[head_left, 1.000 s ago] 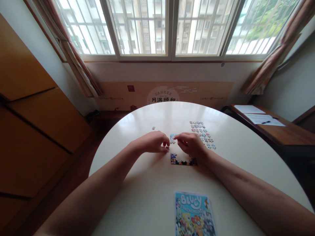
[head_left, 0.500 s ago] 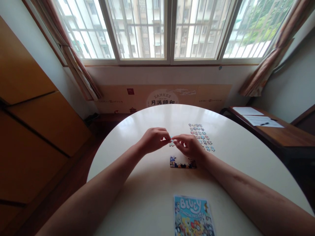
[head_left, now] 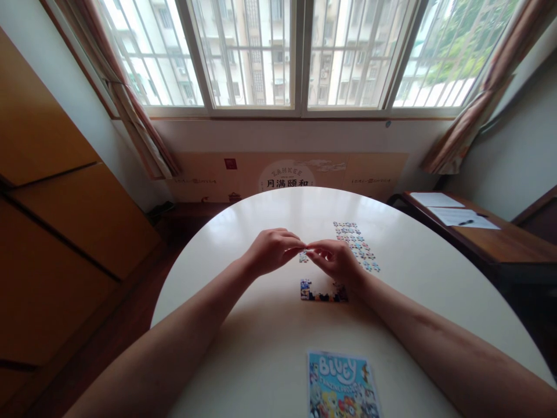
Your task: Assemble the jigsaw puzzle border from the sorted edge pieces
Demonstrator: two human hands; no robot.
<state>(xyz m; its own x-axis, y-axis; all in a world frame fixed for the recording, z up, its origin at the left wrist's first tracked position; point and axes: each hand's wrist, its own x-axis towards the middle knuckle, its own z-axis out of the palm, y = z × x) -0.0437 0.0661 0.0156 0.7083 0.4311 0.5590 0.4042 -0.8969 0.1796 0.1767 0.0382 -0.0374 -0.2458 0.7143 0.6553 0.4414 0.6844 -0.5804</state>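
Note:
My left hand (head_left: 275,251) and my right hand (head_left: 334,257) meet fingertip to fingertip over the white round table. Both are closed in a pinch on a small puzzle piece, which the fingers almost wholly hide. Just beneath the fingertips, a few light-blue puzzle pieces (head_left: 303,256) lie on the tabletop, partly covered. Nearer to me is a partly joined puzzle (head_left: 324,297), with dark bottom and side edges and a gap in the middle. My right wrist hangs beside its right end.
Loose puzzle pieces (head_left: 357,247) lie in rows beyond my right hand. A blue Bluey picture sheet (head_left: 342,383) rests near the front of the table (head_left: 243,360). To the right, papers (head_left: 463,217) and a pen lie on a wooden desk (head_left: 513,244).
My fingertips have drawn closer together and my left fingers have straightened slightly. The bluish bit seen between them before is now hidden. The puzzle and loose pieces stay put.

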